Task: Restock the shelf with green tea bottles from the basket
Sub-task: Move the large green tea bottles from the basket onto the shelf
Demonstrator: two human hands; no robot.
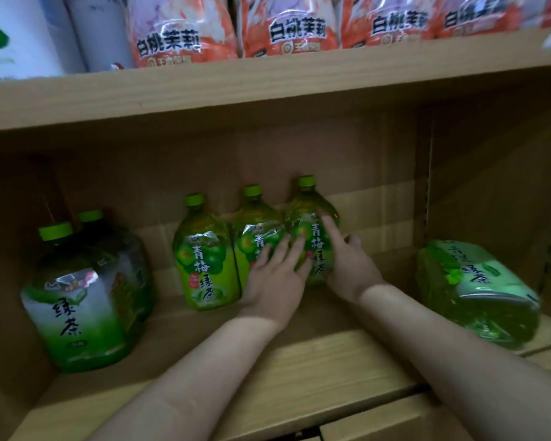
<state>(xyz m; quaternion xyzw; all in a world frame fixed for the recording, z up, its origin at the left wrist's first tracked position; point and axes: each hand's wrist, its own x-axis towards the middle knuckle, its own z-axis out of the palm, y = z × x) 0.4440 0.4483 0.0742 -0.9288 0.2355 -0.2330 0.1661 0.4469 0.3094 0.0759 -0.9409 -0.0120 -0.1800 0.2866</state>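
Observation:
Three green plum tea bottles stand upright in a row at the back of the wooden shelf (315, 370): the left one (204, 256), the middle one (255, 237) and the right one (309, 218). My left hand (277, 275) lies flat with spread fingers against the middle and right bottles. Just to its right, my right hand (347, 259) touches the right bottle's label with fingers extended. Neither hand grips a bottle. Another green tea bottle (477, 294) lies on its side at the shelf's right end. The basket is not in view.
Two big green tea jugs (77, 297) stand at the shelf's left. The upper shelf board (268, 87) carries orange peach-jasmine bottles (178, 30) and white bottles (29, 36). A side panel (497, 186) closes the right.

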